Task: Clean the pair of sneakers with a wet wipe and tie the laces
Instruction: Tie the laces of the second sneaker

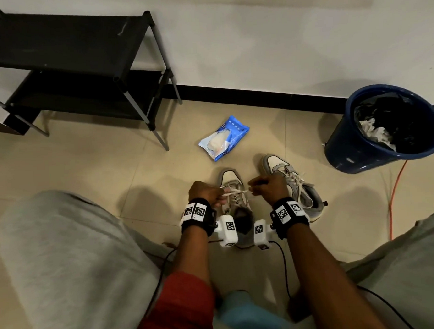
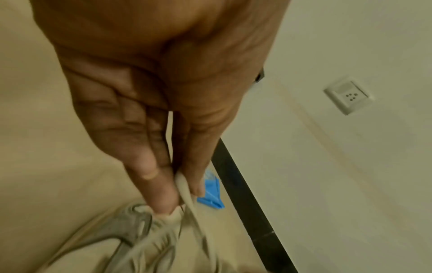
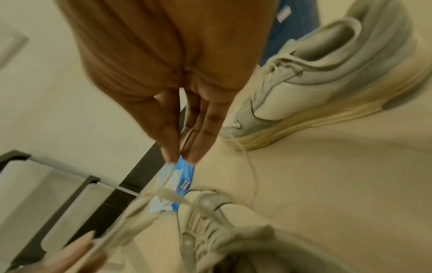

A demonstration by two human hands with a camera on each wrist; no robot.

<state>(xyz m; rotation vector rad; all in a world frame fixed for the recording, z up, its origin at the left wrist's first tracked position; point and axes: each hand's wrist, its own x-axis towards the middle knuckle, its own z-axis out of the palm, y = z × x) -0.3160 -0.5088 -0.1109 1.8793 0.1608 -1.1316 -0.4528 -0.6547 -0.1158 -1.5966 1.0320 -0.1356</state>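
Down on the floor, the near sneaker (image 1: 233, 191) stands between both hands; the left hand (image 1: 206, 193) pinches one lace (image 1: 233, 193) end, the right hand (image 1: 268, 187) pinches the other; the second sneaker (image 1: 290, 183) sits just right; a blue wipes pack (image 1: 223, 138) lies beyond.

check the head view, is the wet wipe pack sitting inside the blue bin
No, the wet wipe pack lies on the floor tiles beyond the sneakers, apart from the blue bin by the wall.
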